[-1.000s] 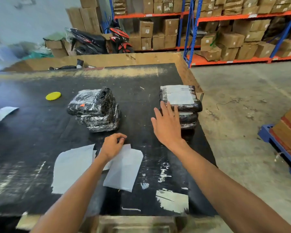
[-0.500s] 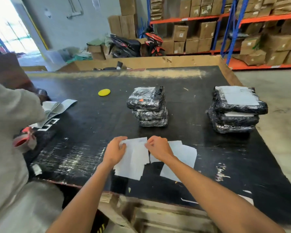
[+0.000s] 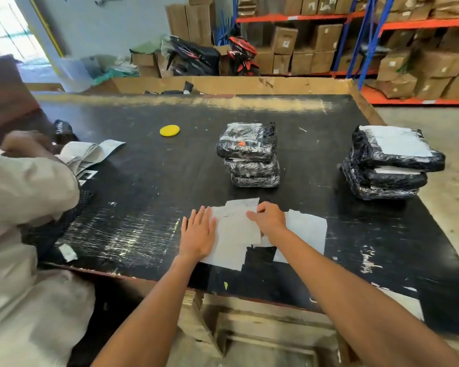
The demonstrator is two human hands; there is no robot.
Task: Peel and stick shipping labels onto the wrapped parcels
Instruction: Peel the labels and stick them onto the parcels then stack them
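Several white label sheets [image 3: 236, 234] lie overlapping on the black table [image 3: 157, 186] near its front edge. My left hand [image 3: 198, 233] rests flat on the left part of the sheets, fingers spread. My right hand [image 3: 269, 219] lies on the sheets with its fingers curled and pinching the edge of one. Behind them stands a stack of three black wrapped parcels [image 3: 251, 154] without a label on top. Further right, a second stack of three parcels [image 3: 390, 162] carries a white label [image 3: 398, 141] on its top parcel.
Another person in a light shirt [image 3: 24, 234] works at the table's left side, handling a strip of labels [image 3: 90, 152]. A yellow disc [image 3: 169, 130] lies on the far table. Shelves of cardboard boxes [image 3: 382, 35] and a motorbike [image 3: 196, 56] stand behind.
My right hand came back from the labelled right stack to the sheets. The view swung left, so the other person came into sight. My left hand has flattened out on the sheets.
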